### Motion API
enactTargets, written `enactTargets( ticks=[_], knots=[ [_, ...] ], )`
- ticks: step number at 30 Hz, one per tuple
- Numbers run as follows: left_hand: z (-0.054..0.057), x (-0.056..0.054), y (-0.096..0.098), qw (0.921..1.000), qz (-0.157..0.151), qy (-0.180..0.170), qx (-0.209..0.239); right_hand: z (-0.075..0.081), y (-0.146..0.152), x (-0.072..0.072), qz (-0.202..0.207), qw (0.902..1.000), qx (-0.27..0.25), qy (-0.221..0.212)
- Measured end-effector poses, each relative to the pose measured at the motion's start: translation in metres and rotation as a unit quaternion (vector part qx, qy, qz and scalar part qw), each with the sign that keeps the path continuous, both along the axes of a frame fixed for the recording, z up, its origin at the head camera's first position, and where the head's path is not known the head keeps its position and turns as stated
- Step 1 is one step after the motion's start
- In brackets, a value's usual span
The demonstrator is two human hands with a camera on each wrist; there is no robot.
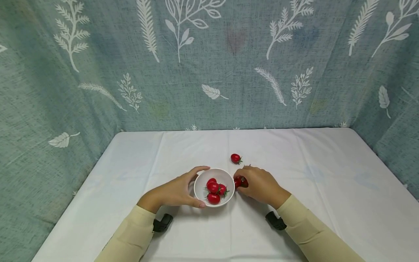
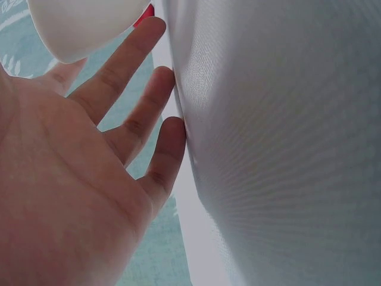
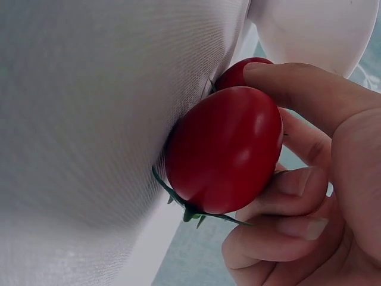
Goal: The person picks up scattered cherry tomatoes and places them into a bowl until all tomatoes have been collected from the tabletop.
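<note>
A white bowl (image 1: 198,194) stands on the table with several red cherry tomatoes (image 1: 213,187) inside. My left hand (image 1: 175,190) curves round its left side, thumb at the near rim and index finger at the far side. In the left wrist view, the other fingers of that hand stretch beneath the bowl's wall (image 2: 89,30) and touch the cloth. Right of the bowl, my right hand (image 1: 260,185) pinches a cherry tomato (image 3: 232,74), the thumb on it. A nearer cherry tomato (image 3: 226,149) with a green calyx lies beside the curled fingers.
One more cherry tomato (image 1: 235,158) lies on the table beyond my right hand. White cloth (image 1: 131,167) covers the table. A green leaf-patterned curtain (image 1: 239,72) hangs behind and at both sides.
</note>
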State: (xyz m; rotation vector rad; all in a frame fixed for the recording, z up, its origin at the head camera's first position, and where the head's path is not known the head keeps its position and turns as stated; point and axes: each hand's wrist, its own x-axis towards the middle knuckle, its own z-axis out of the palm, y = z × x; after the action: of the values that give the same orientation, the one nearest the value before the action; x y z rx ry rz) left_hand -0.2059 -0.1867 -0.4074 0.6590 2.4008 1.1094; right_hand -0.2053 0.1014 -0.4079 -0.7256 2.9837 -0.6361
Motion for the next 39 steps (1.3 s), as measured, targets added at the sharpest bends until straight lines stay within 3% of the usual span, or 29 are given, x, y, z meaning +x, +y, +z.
enactTargets(
  ticks=[18, 30, 39],
  knots=[
    [0.001, -0.0002, 0.0012, 0.9999, -0.003, 0.008, -0.007, 0.0002, -0.0004, -0.0009, 0.003, 0.9998, -0.013, -0.011],
    [0.0013, 0.0006, 0.0007, 0.9999, -0.005, 0.01, -0.004, 0.0002, -0.0005, -0.0007, 0.015, 0.9997, -0.007, 0.015],
    [0.0, -0.0001, 0.0003, 0.9999, -0.002, 0.01, -0.006, 0.0047, 0.0016, -0.0008, -0.002, 0.9998, -0.018, 0.012]
  ],
)
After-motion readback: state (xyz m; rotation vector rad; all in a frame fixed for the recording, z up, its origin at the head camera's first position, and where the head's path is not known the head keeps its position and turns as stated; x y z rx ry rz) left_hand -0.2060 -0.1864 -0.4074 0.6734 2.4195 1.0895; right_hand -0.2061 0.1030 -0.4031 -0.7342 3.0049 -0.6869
